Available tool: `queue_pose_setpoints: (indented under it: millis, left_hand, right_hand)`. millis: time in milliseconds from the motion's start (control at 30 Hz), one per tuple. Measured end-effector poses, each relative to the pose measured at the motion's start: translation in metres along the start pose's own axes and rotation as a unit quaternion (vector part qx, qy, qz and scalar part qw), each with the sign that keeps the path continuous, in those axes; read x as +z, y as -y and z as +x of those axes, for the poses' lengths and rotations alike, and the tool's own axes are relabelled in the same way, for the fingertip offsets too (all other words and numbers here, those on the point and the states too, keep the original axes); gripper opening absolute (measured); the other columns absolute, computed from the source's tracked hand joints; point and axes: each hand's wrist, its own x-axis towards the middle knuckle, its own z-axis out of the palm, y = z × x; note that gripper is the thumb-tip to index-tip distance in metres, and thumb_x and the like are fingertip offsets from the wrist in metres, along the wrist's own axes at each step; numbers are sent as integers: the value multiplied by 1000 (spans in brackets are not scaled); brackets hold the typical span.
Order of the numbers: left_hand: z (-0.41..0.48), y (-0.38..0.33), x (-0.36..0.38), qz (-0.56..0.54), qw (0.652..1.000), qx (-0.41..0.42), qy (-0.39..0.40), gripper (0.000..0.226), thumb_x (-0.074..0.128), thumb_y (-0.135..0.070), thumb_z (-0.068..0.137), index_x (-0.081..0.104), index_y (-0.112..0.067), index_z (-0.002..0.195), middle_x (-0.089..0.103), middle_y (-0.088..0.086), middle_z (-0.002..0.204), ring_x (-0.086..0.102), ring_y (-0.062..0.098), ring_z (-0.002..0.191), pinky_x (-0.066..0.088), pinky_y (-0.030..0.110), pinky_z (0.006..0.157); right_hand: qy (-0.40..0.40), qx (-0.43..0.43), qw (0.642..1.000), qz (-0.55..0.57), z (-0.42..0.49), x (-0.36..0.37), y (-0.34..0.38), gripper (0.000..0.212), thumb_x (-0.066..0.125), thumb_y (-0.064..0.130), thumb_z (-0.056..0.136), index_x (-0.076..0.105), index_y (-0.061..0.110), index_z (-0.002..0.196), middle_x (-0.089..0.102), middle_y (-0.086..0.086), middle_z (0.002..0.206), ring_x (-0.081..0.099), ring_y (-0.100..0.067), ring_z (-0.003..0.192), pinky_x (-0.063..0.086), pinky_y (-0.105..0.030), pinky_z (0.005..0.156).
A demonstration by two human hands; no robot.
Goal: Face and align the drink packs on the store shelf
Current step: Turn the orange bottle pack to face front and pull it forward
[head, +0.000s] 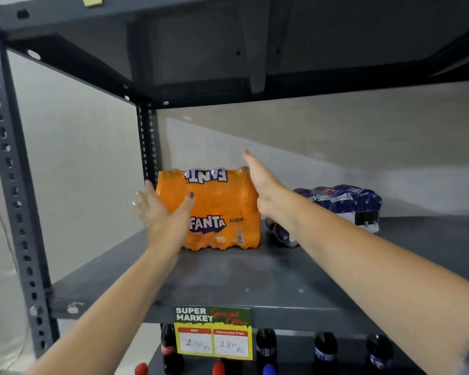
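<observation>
Fanta pack (217, 207), label forward near the back left corner of the shelf (255, 280), is pressed between the flat, straight-fingered left hand (160, 209) and right hand (263, 185), apparently to be squared.

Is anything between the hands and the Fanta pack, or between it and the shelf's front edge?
Nothing visible. The left hand and right hand are at the sides of the Fanta pack; the shelf before it is bare. The blue pack lies to its right.
</observation>
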Motion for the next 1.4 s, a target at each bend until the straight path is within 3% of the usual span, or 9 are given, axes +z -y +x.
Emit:
queue_pose_setpoints:
  millis: [267,367,433,533,767,967,1133,1267,1400]
  left_hand:
    - [14,-5,35,-24,995,-97,24,73,23,-51,100,-8,-13,154,-16,1,164,-15,19,150,-5,48,118]
    - [36,3,26,-117,977,-157,82,71,24,-59,97,19,-19,155,20,9,163,21,28,148,23,52,116]
    - [37,1,17,-204,949,-183,153,70,26,-68,92,57,-20,133,66,11,129,66,28,113,57,47,82]
    - [29,-7,12,-275,925,-161,207,68,31,-72,88,77,-24,100,79,8,90,77,24,78,59,33,52]
    - [6,-3,23,-149,968,-12,200,105,68,-74,57,32,-34,146,56,1,136,65,23,111,58,43,84]
    - [34,8,-4,-151,942,-60,295,75,73,-59,66,50,-32,132,75,0,112,74,20,93,59,31,67]
    - [29,-1,11,-159,981,-39,103,85,60,-72,70,44,-24,138,58,-1,131,59,20,112,52,42,91]
    - [18,1,27,-106,993,41,-8,40,39,-68,87,55,-31,85,64,-8,82,62,12,83,51,36,78]
    - [18,8,31,-77,990,114,-42,55,33,-71,88,55,-24,68,53,-11,61,53,7,61,41,26,59]
  right_hand:
    - [-41,1,996,-78,-2,-1,-13,78,28,70,93,27,21,153,41,-12,151,43,-36,132,34,-56,110]
    - [-34,-29,990,-132,-16,-5,-21,76,32,67,93,29,21,153,38,-5,153,41,-31,133,37,-48,107]
    - [4,-32,993,-118,-23,-8,-22,68,36,62,95,39,20,148,46,-5,147,47,-27,127,41,-45,101]
    - [12,-14,997,-72,-25,-13,-21,49,37,49,100,52,16,133,58,-8,131,55,-25,117,46,-44,99]
    - [13,4,998,-63,-16,2,-44,46,27,40,104,60,14,124,66,-11,121,61,-25,110,46,-43,102]
    - [-29,-67,993,-97,-5,15,-44,38,33,44,98,56,15,104,64,-10,97,62,-24,90,54,-44,83]
    - [-34,-42,998,-18,37,13,-14,51,34,37,100,42,7,141,54,-9,110,50,-23,95,46,-44,91]
    - [32,-16,998,-47,61,23,-12,58,26,43,104,32,10,151,37,-16,154,35,-32,138,27,-53,113]
    - [80,-48,992,-87,70,32,-26,50,21,47,105,62,20,110,68,-4,106,62,-20,101,50,-37,83]
